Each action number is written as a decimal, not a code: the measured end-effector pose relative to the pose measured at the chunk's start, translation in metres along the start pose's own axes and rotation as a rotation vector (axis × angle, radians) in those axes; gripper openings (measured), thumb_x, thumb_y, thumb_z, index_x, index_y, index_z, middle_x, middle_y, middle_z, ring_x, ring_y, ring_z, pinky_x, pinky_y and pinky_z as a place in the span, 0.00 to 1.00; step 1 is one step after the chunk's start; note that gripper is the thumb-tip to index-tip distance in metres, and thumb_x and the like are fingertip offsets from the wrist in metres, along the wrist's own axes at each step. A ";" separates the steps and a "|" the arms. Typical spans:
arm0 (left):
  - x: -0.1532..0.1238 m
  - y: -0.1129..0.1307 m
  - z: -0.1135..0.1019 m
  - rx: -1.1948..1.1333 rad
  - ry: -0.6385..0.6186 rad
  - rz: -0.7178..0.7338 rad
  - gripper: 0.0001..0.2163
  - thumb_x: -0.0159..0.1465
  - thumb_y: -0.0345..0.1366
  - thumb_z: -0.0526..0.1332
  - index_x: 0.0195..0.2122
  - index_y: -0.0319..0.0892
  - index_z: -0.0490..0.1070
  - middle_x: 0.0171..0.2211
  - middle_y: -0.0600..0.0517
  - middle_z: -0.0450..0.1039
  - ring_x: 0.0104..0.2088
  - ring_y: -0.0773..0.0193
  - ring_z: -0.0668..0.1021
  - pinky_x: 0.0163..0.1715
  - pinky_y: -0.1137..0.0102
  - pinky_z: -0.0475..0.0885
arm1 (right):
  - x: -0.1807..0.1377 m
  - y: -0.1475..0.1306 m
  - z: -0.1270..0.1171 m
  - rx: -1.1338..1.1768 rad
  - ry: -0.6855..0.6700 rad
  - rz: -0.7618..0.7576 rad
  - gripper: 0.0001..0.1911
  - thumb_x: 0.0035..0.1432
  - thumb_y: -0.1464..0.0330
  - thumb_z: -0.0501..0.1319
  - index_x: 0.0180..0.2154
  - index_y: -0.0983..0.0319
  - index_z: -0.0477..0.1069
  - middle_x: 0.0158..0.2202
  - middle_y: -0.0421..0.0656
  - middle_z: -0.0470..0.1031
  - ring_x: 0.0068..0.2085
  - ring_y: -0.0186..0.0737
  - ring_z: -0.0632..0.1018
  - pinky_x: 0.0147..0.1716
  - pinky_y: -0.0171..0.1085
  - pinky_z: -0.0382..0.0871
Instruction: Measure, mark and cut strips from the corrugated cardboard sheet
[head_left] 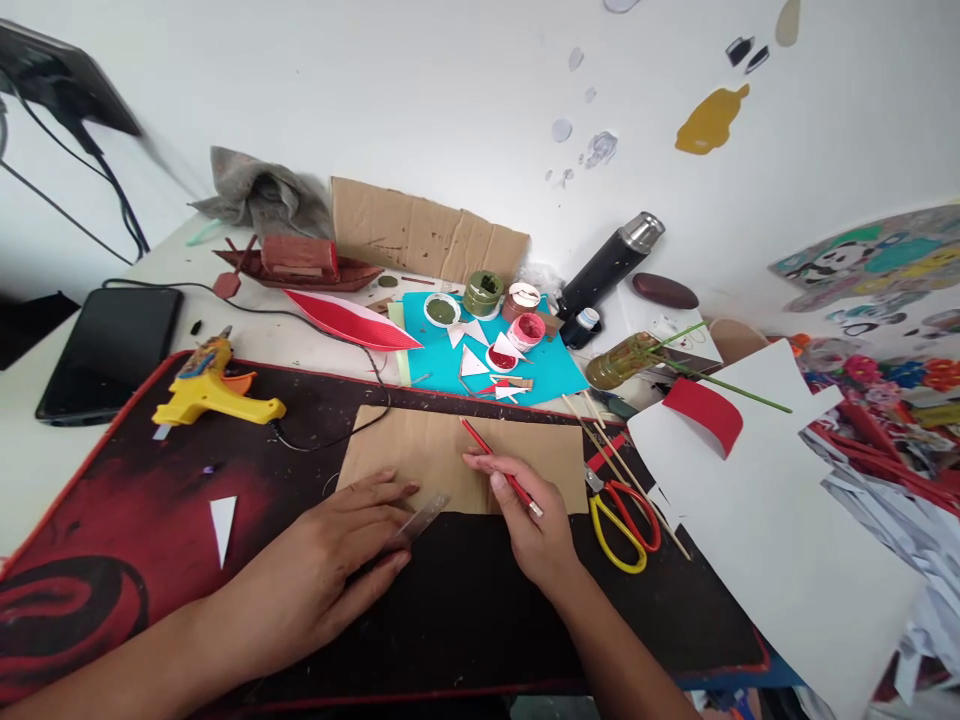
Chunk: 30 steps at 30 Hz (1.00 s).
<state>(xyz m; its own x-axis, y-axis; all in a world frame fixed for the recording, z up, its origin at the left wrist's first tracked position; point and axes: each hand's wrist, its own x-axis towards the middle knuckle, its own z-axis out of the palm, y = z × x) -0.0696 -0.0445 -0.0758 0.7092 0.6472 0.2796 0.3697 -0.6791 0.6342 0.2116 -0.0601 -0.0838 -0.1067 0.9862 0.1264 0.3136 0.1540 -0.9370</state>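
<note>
My right hand [536, 525] is closed around a red pencil [480, 438], which slants above a piece of brown cardboard [420, 430]. My left hand [349, 550] lies at the cardboard's lower left edge. Between its thumb and fingers it grips a clear ruler [427, 515], whose free end points up and right over the cardboard's lower edge. Most of the ruler is hidden under the hand. Scissors with red and yellow handles [622, 525] lie just right of the cardboard, beside thin wooden sticks [652, 500].
A yellow glue gun [217, 390] lies left on the dark mat [465, 620], near a white paper triangle [223, 525]. Behind are open paint jars [484, 295] on a blue sheet [416, 365], a red model boat [300, 265] and a black flask [607, 270]. White paper [787, 530] lies right.
</note>
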 end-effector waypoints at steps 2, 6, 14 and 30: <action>-0.004 0.001 -0.001 0.023 -0.019 -0.003 0.16 0.76 0.33 0.60 0.62 0.48 0.79 0.61 0.49 0.85 0.66 0.55 0.81 0.74 0.55 0.70 | 0.002 -0.003 -0.002 -0.011 -0.015 -0.003 0.14 0.81 0.65 0.58 0.56 0.53 0.82 0.57 0.44 0.88 0.60 0.48 0.86 0.61 0.46 0.81; -0.011 0.001 -0.004 0.026 -0.073 -0.038 0.18 0.76 0.33 0.62 0.64 0.52 0.78 0.61 0.52 0.85 0.69 0.55 0.78 0.80 0.44 0.50 | 0.015 -0.009 -0.007 -0.106 -0.040 -0.072 0.15 0.81 0.67 0.58 0.57 0.52 0.82 0.57 0.44 0.88 0.59 0.46 0.87 0.59 0.44 0.81; -0.001 -0.002 0.000 -0.038 -0.134 -0.033 0.17 0.76 0.31 0.59 0.62 0.51 0.80 0.56 0.51 0.87 0.69 0.55 0.78 0.80 0.44 0.54 | 0.055 0.009 0.000 -0.254 -0.043 -0.257 0.14 0.77 0.70 0.60 0.57 0.55 0.81 0.57 0.48 0.87 0.58 0.48 0.87 0.60 0.47 0.81; 0.034 -0.016 -0.003 -0.148 -0.028 -0.068 0.13 0.80 0.38 0.55 0.46 0.48 0.81 0.41 0.53 0.84 0.46 0.60 0.84 0.66 0.56 0.74 | 0.058 0.019 -0.007 -0.322 -0.003 -0.239 0.13 0.78 0.69 0.60 0.54 0.54 0.82 0.55 0.47 0.88 0.57 0.49 0.88 0.58 0.47 0.83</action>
<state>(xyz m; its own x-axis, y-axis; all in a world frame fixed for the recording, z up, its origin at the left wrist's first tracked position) -0.0539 -0.0106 -0.0742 0.7030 0.6783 0.2138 0.3261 -0.5745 0.7508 0.2185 0.0002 -0.0922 -0.2151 0.9201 0.3274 0.5589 0.3909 -0.7313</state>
